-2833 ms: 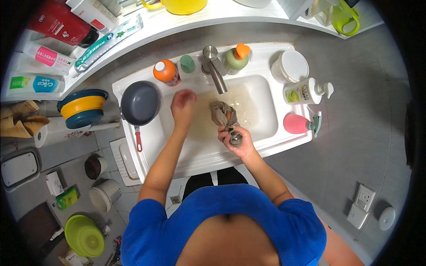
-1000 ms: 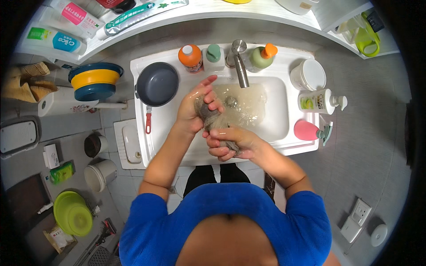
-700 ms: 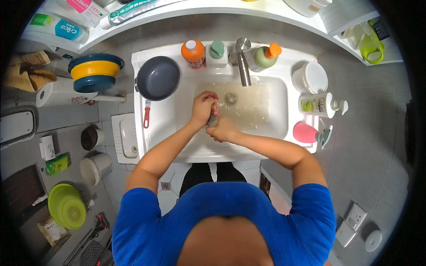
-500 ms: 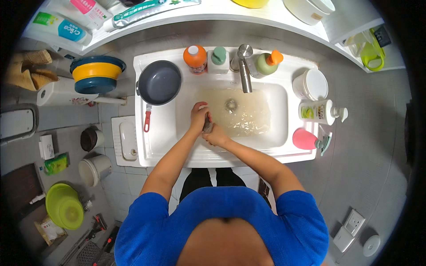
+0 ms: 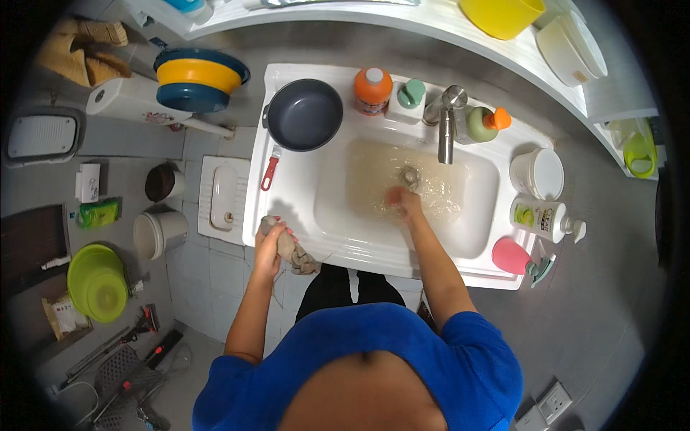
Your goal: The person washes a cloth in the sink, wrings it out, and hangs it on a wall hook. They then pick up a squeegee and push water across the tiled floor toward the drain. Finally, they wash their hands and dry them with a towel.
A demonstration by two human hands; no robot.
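Observation:
At the front left edge of the white sink, my left hand is closed around a crumpled grey-brown cloth, part of which hangs over the rim. My right hand reaches into the cloudy water in the basin, close to the round drain fitting. The water and motion smear its fingers, so I cannot make out whether they hold anything. A grey pan and a red-handled peeler rest on the sink's left ledge. Above the basin's far side stands a metal faucet.
Along the back ledge are an orange bottle, a white pump bottle and a green one. A white tub, a white pump bottle and a pink spray bottle line the right. A shelf overhangs the back.
My hands were together over the basin on the cloth. The left has carried it to the sink's front left edge, while the right has gone down into the water. The view has shifted.

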